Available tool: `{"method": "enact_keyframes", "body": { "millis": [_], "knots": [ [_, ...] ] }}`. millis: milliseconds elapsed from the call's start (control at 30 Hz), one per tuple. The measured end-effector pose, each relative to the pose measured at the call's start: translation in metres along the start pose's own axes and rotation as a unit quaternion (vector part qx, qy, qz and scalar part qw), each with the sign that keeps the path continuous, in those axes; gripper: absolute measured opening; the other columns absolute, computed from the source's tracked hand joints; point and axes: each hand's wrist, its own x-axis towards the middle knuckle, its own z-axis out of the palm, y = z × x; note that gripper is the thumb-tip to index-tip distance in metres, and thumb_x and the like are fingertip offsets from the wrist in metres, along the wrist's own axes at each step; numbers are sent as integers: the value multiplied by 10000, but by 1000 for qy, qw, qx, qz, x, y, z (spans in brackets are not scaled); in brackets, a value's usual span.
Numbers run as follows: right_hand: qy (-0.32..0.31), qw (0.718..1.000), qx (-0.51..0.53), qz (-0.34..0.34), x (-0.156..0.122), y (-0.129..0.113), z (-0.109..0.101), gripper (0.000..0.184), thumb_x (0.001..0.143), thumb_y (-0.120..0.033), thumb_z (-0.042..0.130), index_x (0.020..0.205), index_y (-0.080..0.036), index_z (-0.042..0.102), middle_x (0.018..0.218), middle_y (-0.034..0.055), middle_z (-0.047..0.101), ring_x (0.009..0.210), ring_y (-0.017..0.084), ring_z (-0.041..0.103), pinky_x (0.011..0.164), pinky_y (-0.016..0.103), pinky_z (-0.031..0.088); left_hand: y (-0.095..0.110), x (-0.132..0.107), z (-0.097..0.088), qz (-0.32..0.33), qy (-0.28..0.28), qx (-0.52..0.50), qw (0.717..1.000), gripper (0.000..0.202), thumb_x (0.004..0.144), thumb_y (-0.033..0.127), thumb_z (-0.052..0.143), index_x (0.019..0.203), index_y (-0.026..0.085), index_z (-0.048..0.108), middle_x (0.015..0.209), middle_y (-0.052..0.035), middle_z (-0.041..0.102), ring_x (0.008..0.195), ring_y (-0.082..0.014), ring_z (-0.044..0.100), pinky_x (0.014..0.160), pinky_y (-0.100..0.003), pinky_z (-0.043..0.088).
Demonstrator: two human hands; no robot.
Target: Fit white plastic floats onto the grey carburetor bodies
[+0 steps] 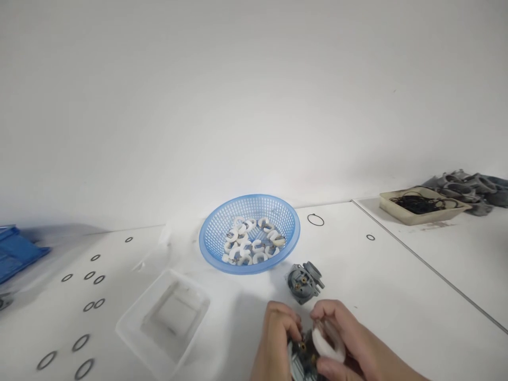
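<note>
Near the bottom edge my left hand (278, 333) is closed around a grey metal carburetor body (301, 362) with brass fittings inside, partly hidden by my fingers. My right hand (349, 341) pinches a white C-shaped carburetor float (327, 346) between thumb and fingers, right beside the open side of that body. Whether the float touches the body I cannot tell. Just beyond my hands a second carburetor body (305, 282) lies on the white table. Farther back a blue mesh basket (208, 251) holds several similar white floats (257, 246).
A clear plastic tray (133, 330) stands at left, with several black rubber rings (81, 343) scattered beyond it. A blue bin (19, 254) sits at far left. At right, a cream tray (408, 216) holds black rings, beside piled grey metal parts (464, 185). A wall rises behind.
</note>
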Motion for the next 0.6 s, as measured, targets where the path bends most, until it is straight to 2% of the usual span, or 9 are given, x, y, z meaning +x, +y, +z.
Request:
{"method": "enact_keyframes", "body": {
  "millis": [67, 167, 267, 333, 467, 533, 600],
  "knots": [
    [9, 1000, 11, 12, 1, -10, -2, 438, 1067, -635, 744, 1375, -334, 664, 1043, 46, 685, 940, 284, 702, 817, 361, 643, 11, 0, -1, -27, -11, 17, 999, 493, 849, 455, 847, 1096, 243, 476, 1230, -95, 491, 1139, -280, 601, 914, -370, 509],
    [-31, 999, 37, 9, 7, -12, -7, 454, 1058, -687, 748, 1355, -348, 690, 1068, 52, 701, 1008, 306, 714, 838, 378, 650, 34, 5, -1, -29, -27, 22, 999, 618, 714, 296, 916, 1111, 252, 444, 1226, -70, 478, 1082, -237, 576, 886, -338, 486],
    [-39, 998, 52, 0, 12, -9, -11, 475, 1024, -694, 816, 1334, -341, 743, 1119, 71, 737, 1050, 317, 713, 860, 377, 642, 56, 12, -1, -22, -28, -5, 999, 568, 721, 225, 840, 1107, 259, 425, 1174, -42, 474, 1008, -190, 554, 847, -314, 480],
    [-15, 999, 49, -18, 14, -8, -12, 481, 964, -670, 906, 1295, -333, 811, 1145, 89, 714, 1079, 330, 706, 874, 383, 651, 65, 14, -1, -43, -33, -18, 998, 542, 742, 217, 820, 1100, 262, 415, 1144, -30, 477, 970, -171, 542, 810, -295, 471],
    [35, 994, 93, -48, 15, -5, -7, 458, 817, -532, 1082, 1208, -382, 895, 1161, 66, 611, 982, 273, 731, 816, 347, 673, 64, 13, -1, -58, -54, -15, 997, 602, 690, 221, 890, 1060, 260, 416, 1161, -27, 483, 940, -155, 517, 800, -286, 456],
    [44, 992, 108, -57, 13, -4, -3, 483, 749, -501, 1134, 1165, -408, 908, 1144, 48, 613, 901, 237, 735, 774, 323, 670, 57, 11, -1, -47, -65, -16, 997, 604, 700, 296, 919, 1044, 254, 425, 1189, -40, 494, 939, -162, 528, 812, -300, 454],
    [43, 992, 83, -84, 11, -4, -1, 496, 738, -513, 1141, 1171, -433, 913, 1087, 41, 643, 857, 232, 730, 755, 326, 662, 50, 9, 0, -27, -66, -18, 997, 587, 736, 386, 927, 1030, 247, 439, 1213, -56, 511, 986, -192, 570, 853, -327, 458]
  ]
}}
